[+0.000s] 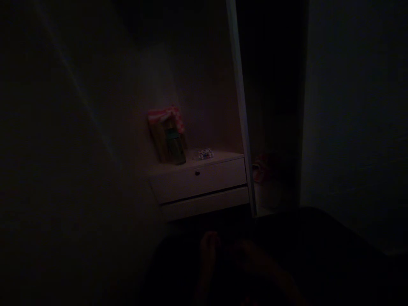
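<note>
The view is very dark. My left hand (209, 245) is raised at the lower middle, its fingers seeming curled inward. Close to its right, my right hand (250, 253) reaches in from the lower right, its fingers bent toward the left one. Between and around them lies a dark surface (178, 263), too dim to tell whether it is cloth. Whatever the fingers hold, if anything, is lost in the dark.
Ahead stands a pale cabinet with a drawer (219, 174) with a round lock. On its top are a green bottle (176, 148), a red-and-white checked thing (164, 114) and a small patterned box (205, 154). An upright panel edge (239, 89) stands right, beside a dark compartment.
</note>
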Demonstrator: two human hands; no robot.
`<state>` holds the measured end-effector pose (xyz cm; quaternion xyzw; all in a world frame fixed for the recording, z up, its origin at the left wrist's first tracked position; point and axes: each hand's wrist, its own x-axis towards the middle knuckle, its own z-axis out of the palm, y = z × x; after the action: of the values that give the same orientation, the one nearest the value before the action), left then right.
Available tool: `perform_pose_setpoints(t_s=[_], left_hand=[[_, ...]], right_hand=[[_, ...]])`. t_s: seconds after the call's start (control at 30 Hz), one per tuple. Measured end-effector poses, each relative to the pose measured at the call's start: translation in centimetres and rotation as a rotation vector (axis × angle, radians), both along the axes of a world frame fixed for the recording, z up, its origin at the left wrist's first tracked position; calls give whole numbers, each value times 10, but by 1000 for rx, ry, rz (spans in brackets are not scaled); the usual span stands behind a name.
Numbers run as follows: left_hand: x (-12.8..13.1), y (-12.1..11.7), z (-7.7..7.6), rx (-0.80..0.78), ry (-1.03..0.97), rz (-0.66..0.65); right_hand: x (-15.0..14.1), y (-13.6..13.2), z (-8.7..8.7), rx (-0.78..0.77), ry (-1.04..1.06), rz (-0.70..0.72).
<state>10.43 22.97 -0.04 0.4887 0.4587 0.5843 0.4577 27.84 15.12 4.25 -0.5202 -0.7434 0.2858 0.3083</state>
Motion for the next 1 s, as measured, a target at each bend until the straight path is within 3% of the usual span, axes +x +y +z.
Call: perform_pose_setpoints(t_s=[0.1, 0.37, 0.67, 0.8, 1.0], left_hand=[[1, -1, 2, -6, 2, -1], [0, -2, 2, 10, 11, -18], [0, -1, 1, 1, 7, -13], [0, -1, 2, -3, 13, -2], [2, -4, 5, -9, 14, 8]], right_hand=[[5, 8, 0, 105, -33, -122], [9, 12, -16, 78, -107, -132], [8, 14, -21, 67, -135, -159], [7, 16, -22, 57, -78, -170], [8, 23, -35, 21, 179, -209]])
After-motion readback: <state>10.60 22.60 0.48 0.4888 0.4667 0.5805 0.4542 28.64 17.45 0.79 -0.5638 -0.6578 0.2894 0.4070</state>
